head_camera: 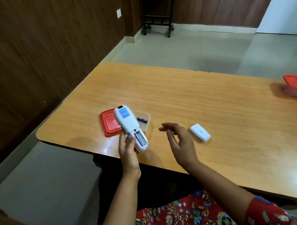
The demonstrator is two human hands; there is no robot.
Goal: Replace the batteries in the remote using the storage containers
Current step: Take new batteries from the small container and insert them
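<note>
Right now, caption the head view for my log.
Left hand holds the opened remote, one battery inside; right hand hovers empty beside the cover.

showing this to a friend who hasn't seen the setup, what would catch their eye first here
The white remote stands out first, gripped back-up by the left hand over the table, its compartment open with one seated purple battery. Behind it lie a red lid and a clear container holding a loose purple battery. The right hand hovers open beside the detached battery cover.
</note>
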